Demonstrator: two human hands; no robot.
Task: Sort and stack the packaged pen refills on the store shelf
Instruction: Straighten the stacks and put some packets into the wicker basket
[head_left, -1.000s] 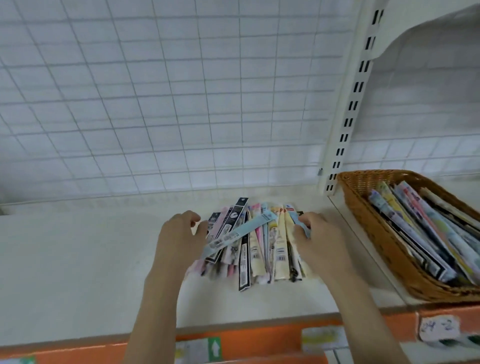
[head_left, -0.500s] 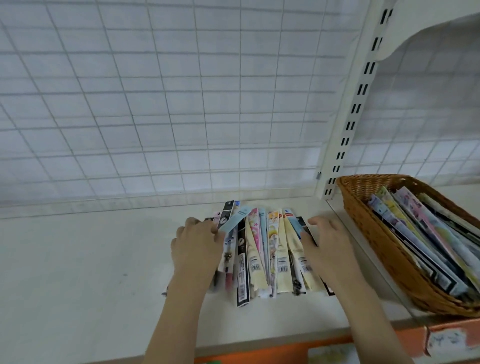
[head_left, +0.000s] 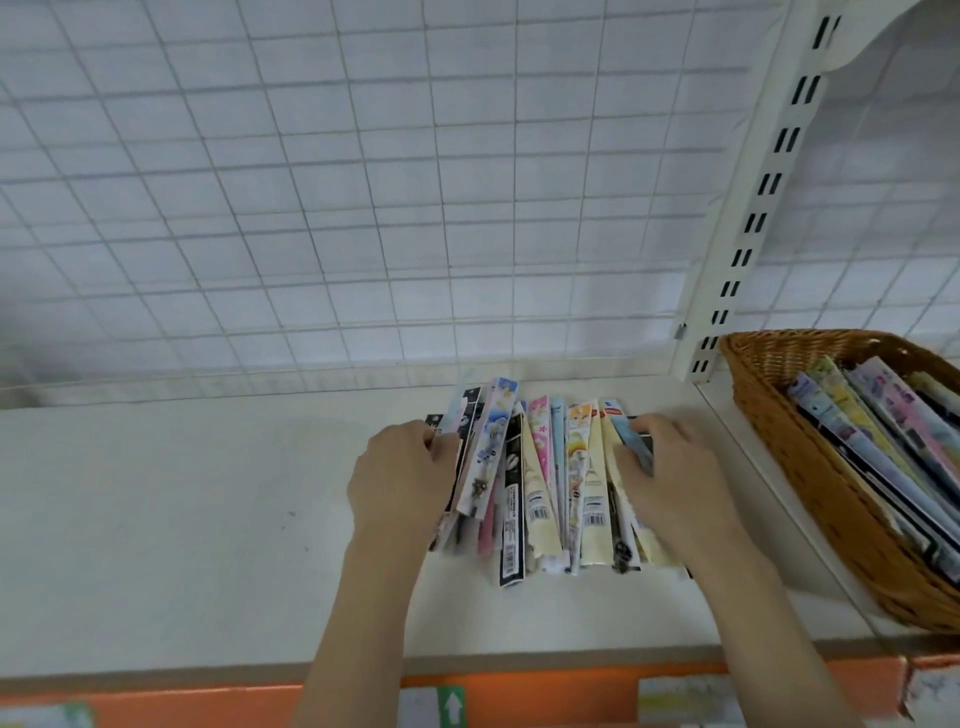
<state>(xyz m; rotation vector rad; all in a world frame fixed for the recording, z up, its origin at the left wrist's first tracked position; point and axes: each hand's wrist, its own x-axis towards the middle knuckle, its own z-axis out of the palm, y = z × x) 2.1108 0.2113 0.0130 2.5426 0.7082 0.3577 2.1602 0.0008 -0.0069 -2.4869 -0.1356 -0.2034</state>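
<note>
A pile of long, narrow packaged pen refills (head_left: 545, 483) lies fanned out on the white shelf (head_left: 182, 519), its far ends near the wire grid back. My left hand (head_left: 400, 478) grips the packs at the pile's left side, fingers curled around their edges. My right hand (head_left: 670, 478) rests on the pile's right side, with its fingers curled over a blue pack there. Both hands press in on the pile from either side.
A brown wicker basket (head_left: 779, 447) holding more refill packs stands to the right, past the slotted white upright (head_left: 748, 208). The wire grid back panel (head_left: 363, 182) rises behind the pile. An orange price strip (head_left: 571, 696) runs along the shelf's front edge.
The light blue pack that lay crosswise on the pile now stands in line with the others. Both hands have moved in on the pile's sides, and the view has drawn nearer.
</note>
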